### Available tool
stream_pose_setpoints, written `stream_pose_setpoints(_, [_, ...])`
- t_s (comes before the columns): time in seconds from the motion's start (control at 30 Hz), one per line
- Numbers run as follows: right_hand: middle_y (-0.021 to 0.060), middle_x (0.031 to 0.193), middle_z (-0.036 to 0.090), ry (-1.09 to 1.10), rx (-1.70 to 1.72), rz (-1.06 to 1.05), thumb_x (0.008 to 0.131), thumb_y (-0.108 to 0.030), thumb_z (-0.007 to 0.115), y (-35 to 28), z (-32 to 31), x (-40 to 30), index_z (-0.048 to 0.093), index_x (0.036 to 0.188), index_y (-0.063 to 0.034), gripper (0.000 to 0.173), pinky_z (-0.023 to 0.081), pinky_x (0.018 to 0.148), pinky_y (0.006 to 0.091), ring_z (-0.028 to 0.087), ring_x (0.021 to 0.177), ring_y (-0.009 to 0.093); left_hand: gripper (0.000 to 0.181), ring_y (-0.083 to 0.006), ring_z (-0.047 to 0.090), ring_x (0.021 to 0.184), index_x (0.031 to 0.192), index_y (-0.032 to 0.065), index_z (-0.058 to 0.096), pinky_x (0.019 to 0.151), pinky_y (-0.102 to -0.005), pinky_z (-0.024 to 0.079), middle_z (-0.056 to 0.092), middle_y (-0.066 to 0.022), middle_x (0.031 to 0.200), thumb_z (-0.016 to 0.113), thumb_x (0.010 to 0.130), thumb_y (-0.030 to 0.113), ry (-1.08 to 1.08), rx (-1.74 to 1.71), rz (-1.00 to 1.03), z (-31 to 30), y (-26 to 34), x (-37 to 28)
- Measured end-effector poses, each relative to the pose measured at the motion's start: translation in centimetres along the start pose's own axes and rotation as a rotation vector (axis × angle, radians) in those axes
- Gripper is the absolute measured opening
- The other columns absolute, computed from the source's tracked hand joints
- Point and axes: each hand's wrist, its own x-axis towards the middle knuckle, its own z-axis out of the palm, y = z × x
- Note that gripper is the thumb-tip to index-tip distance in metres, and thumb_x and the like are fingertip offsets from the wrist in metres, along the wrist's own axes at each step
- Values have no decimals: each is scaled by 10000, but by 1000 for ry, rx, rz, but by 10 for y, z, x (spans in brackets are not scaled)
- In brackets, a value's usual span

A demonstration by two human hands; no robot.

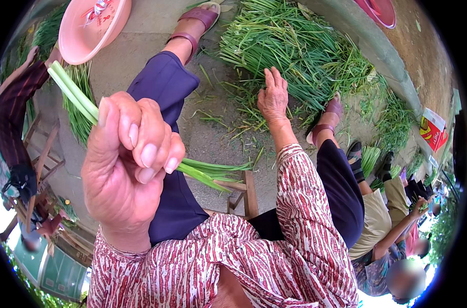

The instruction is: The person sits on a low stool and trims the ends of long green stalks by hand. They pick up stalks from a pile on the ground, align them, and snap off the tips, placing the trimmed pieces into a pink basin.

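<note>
My left hand (129, 169) is raised close to the camera, its fingers curled around a few Chinese chive stalks (76, 92). Their pale cut ends stick out past the thumb at upper left, and the green leaf ends trail out below the little finger. Lower down and further off, my right hand (273, 98) reaches palm down to the near edge of a large heap of chives (287, 46) on the ground. Its fingers are slightly apart, with the tips at the leaves; nothing shows in its grasp. Loose trimmings (248, 115) lie around that hand.
A pink plastic basin (120, 27) stands at upper left, near a chive bundle (77, 107). A wooden stool (251, 194) shows beneath me. Beyond the heap curves a concrete kerb (383, 50). A red bag (433, 131) lies at right. Other people sit on both sides.
</note>
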Motion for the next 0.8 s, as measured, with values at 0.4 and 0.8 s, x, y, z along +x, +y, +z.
stream_pose_setpoints(0.4, [98,990,590,-407,-84,45,742,-105,583,14,12,-87,668,906,-95,184,463,769,427,560,966,296,313,-93,344,485,795,90,420,587,-284,373,427,-15,656,300,1042,239,-9,-6,12,-1,1,-2])
stream_pose_setpoints(0.8, [110,1157,515,-331,-308,-112,675,-63,623,-14,8,-38,662,952,-59,279,404,815,425,477,1064,299,311,-94,350,488,798,87,425,590,-289,374,428,-18,660,305,1041,239,-22,-15,14,-4,4,-4])
